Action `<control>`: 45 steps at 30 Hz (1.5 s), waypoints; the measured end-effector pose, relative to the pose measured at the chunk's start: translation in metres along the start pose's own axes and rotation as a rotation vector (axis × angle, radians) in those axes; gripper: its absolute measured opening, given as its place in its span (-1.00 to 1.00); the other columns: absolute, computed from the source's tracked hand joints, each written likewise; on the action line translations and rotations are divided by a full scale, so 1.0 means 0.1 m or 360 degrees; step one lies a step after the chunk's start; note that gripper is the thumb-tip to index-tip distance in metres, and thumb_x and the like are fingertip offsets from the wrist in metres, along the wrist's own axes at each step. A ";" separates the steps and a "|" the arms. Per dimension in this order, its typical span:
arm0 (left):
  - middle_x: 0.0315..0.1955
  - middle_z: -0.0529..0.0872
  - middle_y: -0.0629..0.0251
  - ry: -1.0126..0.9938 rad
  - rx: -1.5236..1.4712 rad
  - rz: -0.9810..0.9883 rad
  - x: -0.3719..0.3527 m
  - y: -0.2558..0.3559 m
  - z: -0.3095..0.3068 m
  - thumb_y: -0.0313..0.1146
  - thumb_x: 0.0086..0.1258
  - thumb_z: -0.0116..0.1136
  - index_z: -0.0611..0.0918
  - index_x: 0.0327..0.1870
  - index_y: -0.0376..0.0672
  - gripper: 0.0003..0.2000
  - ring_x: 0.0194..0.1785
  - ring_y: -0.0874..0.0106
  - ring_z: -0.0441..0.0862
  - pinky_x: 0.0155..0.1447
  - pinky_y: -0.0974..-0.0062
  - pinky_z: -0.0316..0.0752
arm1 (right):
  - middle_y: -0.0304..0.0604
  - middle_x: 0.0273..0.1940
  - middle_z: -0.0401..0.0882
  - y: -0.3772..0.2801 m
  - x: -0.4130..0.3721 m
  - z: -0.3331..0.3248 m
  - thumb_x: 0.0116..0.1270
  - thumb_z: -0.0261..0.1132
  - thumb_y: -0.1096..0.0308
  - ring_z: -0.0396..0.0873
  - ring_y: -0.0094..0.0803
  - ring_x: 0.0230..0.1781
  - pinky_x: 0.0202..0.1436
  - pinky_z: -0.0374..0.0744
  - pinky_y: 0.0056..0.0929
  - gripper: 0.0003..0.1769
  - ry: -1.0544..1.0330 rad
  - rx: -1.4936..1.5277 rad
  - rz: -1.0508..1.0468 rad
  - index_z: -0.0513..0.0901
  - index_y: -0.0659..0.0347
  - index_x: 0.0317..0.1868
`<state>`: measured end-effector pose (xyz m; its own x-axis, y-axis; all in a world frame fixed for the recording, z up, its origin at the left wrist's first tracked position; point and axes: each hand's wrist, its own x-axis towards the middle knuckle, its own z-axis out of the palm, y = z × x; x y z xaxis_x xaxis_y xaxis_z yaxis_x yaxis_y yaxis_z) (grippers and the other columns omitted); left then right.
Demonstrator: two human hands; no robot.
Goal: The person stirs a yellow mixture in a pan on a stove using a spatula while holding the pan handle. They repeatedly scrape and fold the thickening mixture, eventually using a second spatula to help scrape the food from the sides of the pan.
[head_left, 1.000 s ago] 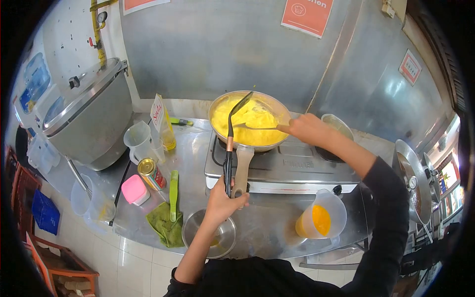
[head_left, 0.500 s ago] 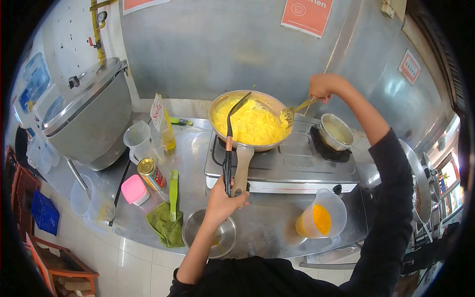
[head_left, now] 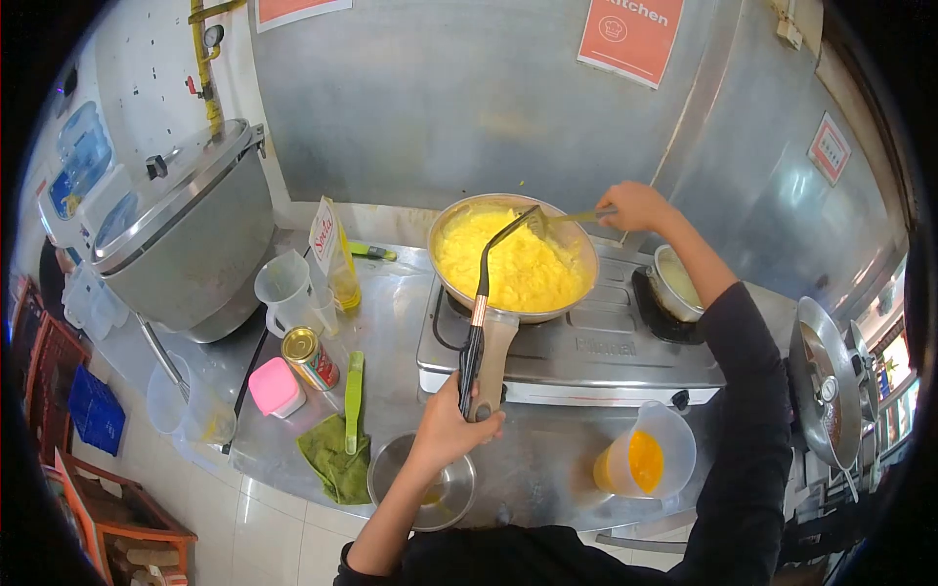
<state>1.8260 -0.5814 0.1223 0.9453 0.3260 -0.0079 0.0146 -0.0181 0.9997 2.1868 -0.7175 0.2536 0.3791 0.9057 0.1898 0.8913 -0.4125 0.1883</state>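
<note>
On the gas stove (head_left: 625, 354) rests a frying pan (head_left: 592, 240) full of soft yellow scrambled egg (head_left: 508, 264). My left hand (head_left: 451, 430) is closed around the pan's beige handle (head_left: 496, 361) together with a black-handled turner (head_left: 473, 337), whose dark head reaches over the egg. My right hand (head_left: 635, 207) grips a spatula (head_left: 576, 216) by its handle; its egg-coated blade touches the egg near the pan's back rim. Right of the pan, a small pot (head_left: 676, 283) with pale contents sits on the other burner.
A jug of beaten egg (head_left: 674, 454) stands front right, a steel bowl (head_left: 457, 488) front left. Leftward are a green cloth (head_left: 332, 459), a green-handled utensil (head_left: 354, 400), a pink-lidded tub (head_left: 277, 388), a can (head_left: 311, 359), an oil pouch (head_left: 337, 259) and a large cooker (head_left: 195, 234).
My right hand has moved left and lower, bringing the spatula from the pan's right edge to its back. My left hand keeps its hold. The whole view has shifted slightly.
</note>
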 end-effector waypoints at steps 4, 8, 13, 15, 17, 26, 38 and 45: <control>-0.59 0.51 0.22 0.0016 -0.0065 -0.0055 -0.01 0.04 0.02 -0.54 -0.03 0.20 0.26 -0.39 -0.22 -0.68 -0.55 0.47 0.60 -0.54 0.59 0.45 | -0.11 -0.33 0.58 -0.41 0.06 -0.12 0.01 0.22 0.34 0.55 -0.16 -0.33 -0.27 0.49 -0.27 -0.74 -0.0287 -0.0127 0.0054 0.60 0.08 -0.22; -0.59 0.51 0.23 0.0033 -0.0082 -0.0059 -0.02 0.04 0.03 -0.55 -0.04 0.21 0.26 -0.39 -0.22 -0.67 -0.55 0.48 0.60 -0.56 0.60 0.43 | -0.07 -0.34 0.57 -0.71 0.02 -0.06 0.03 0.11 0.53 0.55 -0.15 -0.33 -0.28 0.49 -0.24 -0.67 -0.0296 -0.0014 -0.0088 0.57 0.08 -0.15; -0.57 0.51 0.23 0.0051 -0.0188 -0.0112 -0.02 0.03 0.03 -0.57 -0.02 0.20 0.25 -0.37 -0.23 -0.67 -0.54 0.46 0.60 -0.59 0.61 0.40 | 0.02 -0.34 0.56 -1.00 -0.47 -0.23 0.03 0.08 0.56 0.54 -0.11 -0.32 -0.25 0.48 -0.23 -0.61 -0.0237 0.0007 0.0101 0.54 0.09 -0.09; -0.56 0.50 0.23 0.0062 -0.0178 -0.0123 -0.03 0.04 0.03 -0.57 -0.01 0.20 0.26 -0.36 -0.24 -0.67 -0.54 0.46 0.60 -0.59 0.62 0.40 | 0.06 -0.33 0.55 -1.03 -0.70 -0.37 0.05 0.08 0.55 0.53 -0.08 -0.32 -0.24 0.47 -0.21 -0.61 -0.0215 0.0103 0.0259 0.53 0.11 -0.07; -0.55 0.50 0.24 0.0065 -0.0168 -0.0129 -0.03 0.03 0.03 -0.56 0.00 0.21 0.26 -0.35 -0.24 -0.67 -0.54 0.46 0.60 -0.59 0.62 0.40 | 0.12 -0.35 0.52 -1.01 -0.93 -0.53 0.09 0.07 0.53 0.50 -0.01 -0.30 -0.24 0.44 -0.18 -0.63 -0.0063 0.0384 0.0348 0.51 0.16 -0.04; -0.51 0.52 0.23 0.0043 -0.0150 -0.0080 -0.03 -0.01 0.05 -0.56 0.02 0.21 0.28 -0.33 -0.26 -0.68 -0.53 0.44 0.61 -0.60 0.64 0.41 | 0.22 -0.41 0.47 -1.69 -1.74 -0.51 0.11 0.07 0.51 0.46 0.07 -0.41 -0.32 0.43 -0.22 -0.64 0.0465 0.0666 0.0897 0.47 0.24 -0.02; -0.49 0.55 0.22 0.0054 -0.0194 -0.0052 -0.05 -0.08 0.03 -0.42 0.20 0.09 0.31 -0.34 -0.29 -0.79 -0.49 0.40 0.62 -0.54 0.62 0.45 | 0.16 -0.44 0.50 -1.87 -1.87 -0.03 0.10 0.04 0.57 0.49 0.05 -0.42 -0.36 0.45 -0.18 -0.65 0.0453 0.0489 0.0832 0.46 0.25 -0.05; -0.58 0.46 0.35 0.0518 -0.0002 0.0118 -0.19 -0.18 -0.21 -0.13 0.40 -0.24 0.36 -0.28 -0.25 -0.69 -0.65 0.60 0.38 -0.58 0.69 0.38 | 0.17 -0.39 0.51 -1.93 -1.91 0.12 0.07 0.02 0.58 0.50 0.06 -0.40 -0.35 0.46 -0.15 -0.60 0.0564 0.0734 0.0884 0.43 0.27 -0.01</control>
<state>1.8011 -0.5670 0.1053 0.7900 0.6088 0.0720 -0.0508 -0.0521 0.9974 1.9459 -0.8095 0.1695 0.7647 0.4631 0.4481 0.6380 -0.6417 -0.4256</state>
